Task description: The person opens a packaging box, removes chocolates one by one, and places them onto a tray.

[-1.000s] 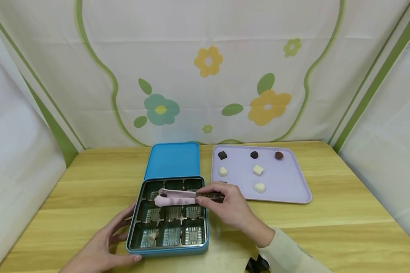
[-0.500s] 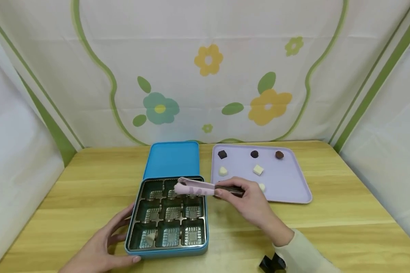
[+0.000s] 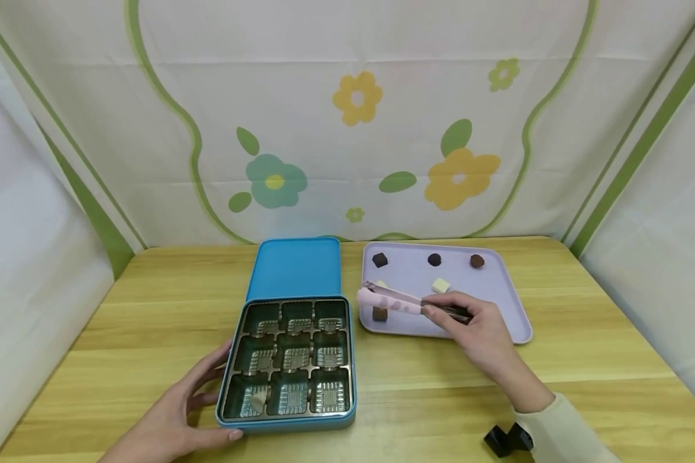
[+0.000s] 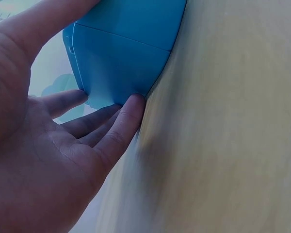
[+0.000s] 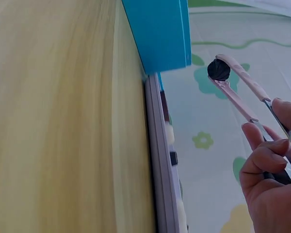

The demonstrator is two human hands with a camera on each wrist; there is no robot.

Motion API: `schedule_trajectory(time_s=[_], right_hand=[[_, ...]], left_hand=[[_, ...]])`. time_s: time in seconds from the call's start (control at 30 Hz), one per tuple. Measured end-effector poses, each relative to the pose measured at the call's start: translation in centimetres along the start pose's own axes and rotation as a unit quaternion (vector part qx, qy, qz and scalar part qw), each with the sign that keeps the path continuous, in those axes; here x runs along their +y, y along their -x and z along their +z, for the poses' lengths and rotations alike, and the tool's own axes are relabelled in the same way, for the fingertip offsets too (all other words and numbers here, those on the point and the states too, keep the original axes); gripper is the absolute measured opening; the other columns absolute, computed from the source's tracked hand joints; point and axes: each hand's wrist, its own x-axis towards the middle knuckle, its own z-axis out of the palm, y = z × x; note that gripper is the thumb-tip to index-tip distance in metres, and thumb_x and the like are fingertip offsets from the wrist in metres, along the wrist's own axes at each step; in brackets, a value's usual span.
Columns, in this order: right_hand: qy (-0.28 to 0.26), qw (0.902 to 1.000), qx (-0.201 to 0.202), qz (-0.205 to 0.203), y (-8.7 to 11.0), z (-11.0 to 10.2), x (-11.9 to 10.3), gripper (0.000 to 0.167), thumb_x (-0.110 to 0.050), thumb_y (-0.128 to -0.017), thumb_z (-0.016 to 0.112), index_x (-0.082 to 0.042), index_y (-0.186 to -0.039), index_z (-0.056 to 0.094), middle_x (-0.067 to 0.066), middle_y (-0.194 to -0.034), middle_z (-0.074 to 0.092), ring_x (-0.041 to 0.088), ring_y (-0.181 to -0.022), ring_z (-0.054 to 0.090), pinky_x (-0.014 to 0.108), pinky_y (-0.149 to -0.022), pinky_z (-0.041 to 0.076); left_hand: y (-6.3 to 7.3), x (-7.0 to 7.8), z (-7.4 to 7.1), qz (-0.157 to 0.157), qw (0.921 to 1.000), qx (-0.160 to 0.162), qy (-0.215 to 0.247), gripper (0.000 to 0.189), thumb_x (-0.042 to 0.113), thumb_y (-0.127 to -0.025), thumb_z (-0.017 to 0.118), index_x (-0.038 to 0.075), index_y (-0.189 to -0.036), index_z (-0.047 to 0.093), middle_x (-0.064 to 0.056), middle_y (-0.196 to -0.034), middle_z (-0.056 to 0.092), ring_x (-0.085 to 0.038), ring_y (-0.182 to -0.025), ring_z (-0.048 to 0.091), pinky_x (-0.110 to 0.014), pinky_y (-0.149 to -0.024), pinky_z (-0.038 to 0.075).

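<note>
My right hand (image 3: 483, 331) holds metal tongs with pink, paw-like tips (image 3: 390, 302) over the left part of the lilac tray (image 3: 512, 315). A round dark chocolate (image 5: 218, 70) is pinched between the tips in the right wrist view. My left hand (image 3: 170, 411) rests against the left side of a blue tin (image 3: 292, 426), its fingers fairly straight and its thumb along the front edge. Inside, the tin has a dark divided insert; a pale chocolate (image 3: 259, 402) lies in the front-left compartment. The other compartments hold nothing visible.
On the tray lie a dark square chocolate (image 3: 379, 260), a round dark one (image 3: 434, 259), a brown one (image 3: 477, 261), a white square (image 3: 441, 285) and a brown cube (image 3: 379, 314). Behind the tin lies its blue lid (image 3: 295, 267). A black object (image 3: 508, 440) sits by the right sleeve.
My right hand has moved right, carrying the tongs and dark chocolate from above the tin to above the tray. My left hand has stayed at the tin.
</note>
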Motion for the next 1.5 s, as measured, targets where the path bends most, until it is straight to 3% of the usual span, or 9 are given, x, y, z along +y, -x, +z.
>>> schedule_trajectory(time_s=[0.27,0.43,0.53,1.0,1.27,1.5], right_hand=[[0.041,0.9971,0.053,0.036,0.5,-3.3,1.5,0.027,-0.028,-0.102,0.077,-0.010,-0.122,0.081,-0.021,-0.104,0.077,0.000,-0.086,0.064,0.019,-0.068,0.053],[0.052,0.9942,0.078,0.051,0.6,-5.5,2.7,0.031,-0.030,-0.101,0.078,-0.008,-0.123,0.080,-0.016,-0.090,0.076,0.005,-0.072,0.054,0.026,-0.057,0.045],[0.047,0.9928,0.094,0.056,0.4,-6.8,3.4,0.030,-0.028,-0.101,0.079,-0.009,-0.124,0.080,-0.019,-0.086,0.075,0.004,-0.069,0.054,0.025,-0.057,0.046],[0.032,0.9829,0.154,0.095,-0.4,-11.4,6.2,0.017,-0.027,-0.101,0.078,-0.022,-0.116,0.084,-0.029,-0.088,0.076,-0.004,-0.076,0.063,0.014,-0.062,0.051],[0.058,0.9768,0.152,0.139,-0.4,-13.1,7.7,0.014,-0.038,-0.100,0.078,-0.030,-0.111,0.083,-0.029,-0.085,0.076,-0.003,-0.073,0.064,0.017,-0.061,0.053],[0.141,0.9668,0.106,0.185,-0.2,-14.5,8.7,0.053,-0.055,-0.101,0.071,-0.012,-0.130,0.076,-0.037,-0.087,0.070,-0.005,-0.083,0.059,0.019,-0.068,0.051]], left_hand=[[-0.3,-0.1,-0.1,-0.004,0.9999,0.002,-0.015,0.117,0.023,-0.086,0.092,0.039,-0.172,0.015,-0.020,-0.177,0.023,-0.048,-0.150,0.044,-0.040,-0.106,0.054],[-0.4,-0.4,-0.1,0.012,0.9993,0.006,-0.035,0.115,0.025,-0.087,0.092,0.039,-0.172,0.016,-0.017,-0.176,0.026,-0.045,-0.150,0.044,-0.028,-0.103,0.056],[-0.3,-0.5,-0.1,0.023,0.9985,0.011,-0.047,0.114,0.026,-0.087,0.091,0.038,-0.172,0.016,-0.016,-0.176,0.028,-0.044,-0.150,0.043,-0.023,-0.102,0.056],[-0.4,-0.5,-0.1,0.011,0.9994,0.005,-0.033,0.114,0.026,-0.088,0.091,0.038,-0.172,0.015,-0.018,-0.176,0.026,-0.048,-0.153,0.039,-0.022,-0.102,0.056],[-0.4,-0.5,-0.2,-0.001,0.9995,0.004,-0.030,0.116,0.025,-0.087,0.092,0.039,-0.172,0.014,-0.017,-0.178,0.021,-0.049,-0.155,0.037,-0.023,-0.101,0.056],[-0.3,-0.3,-0.2,0.005,0.9995,0.003,-0.032,0.115,0.026,-0.088,0.091,0.041,-0.172,0.014,-0.016,-0.177,0.023,-0.048,-0.154,0.037,-0.022,-0.102,0.056]])
